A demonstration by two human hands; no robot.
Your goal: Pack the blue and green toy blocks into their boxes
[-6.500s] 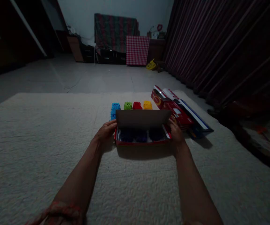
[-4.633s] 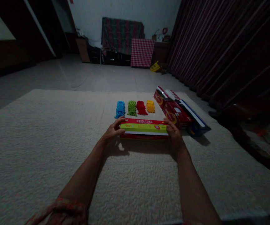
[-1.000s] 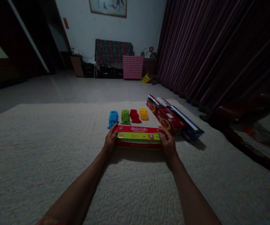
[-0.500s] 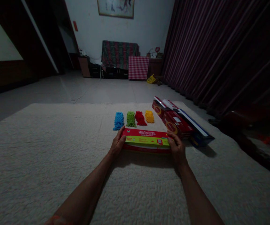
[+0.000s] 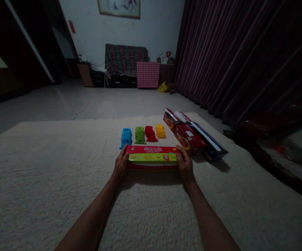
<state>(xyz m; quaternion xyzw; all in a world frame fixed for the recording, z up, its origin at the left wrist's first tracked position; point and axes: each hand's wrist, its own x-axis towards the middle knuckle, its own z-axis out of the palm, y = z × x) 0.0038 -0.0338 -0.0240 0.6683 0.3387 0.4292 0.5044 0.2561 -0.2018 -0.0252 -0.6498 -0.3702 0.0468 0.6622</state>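
Note:
A long red and yellow-green battery box (image 5: 152,158) lies crosswise in front of me, printed with white characters. My left hand (image 5: 121,163) grips its left end, thumb on the near face. Its right end is in my right hand (image 5: 184,163), fingers closed round the corner. Just beyond the box, several notched plastic pieces lie in rows by colour: a blue row (image 5: 126,136), a green row (image 5: 140,135), a red row (image 5: 150,134) and a yellow row (image 5: 160,131). The blue row's near end almost meets my left fingertips in the view.
To the right stand dark red boxes (image 5: 190,137) and a long blue box (image 5: 210,144) on the pale quilted mat (image 5: 61,174). Purple curtains (image 5: 219,52) hang behind them. A checked cloth panel (image 5: 148,75) is by the far wall.
The view has turned slightly right, so everything sits further left. Both hands keep hold of the battery box, which now looks more level.

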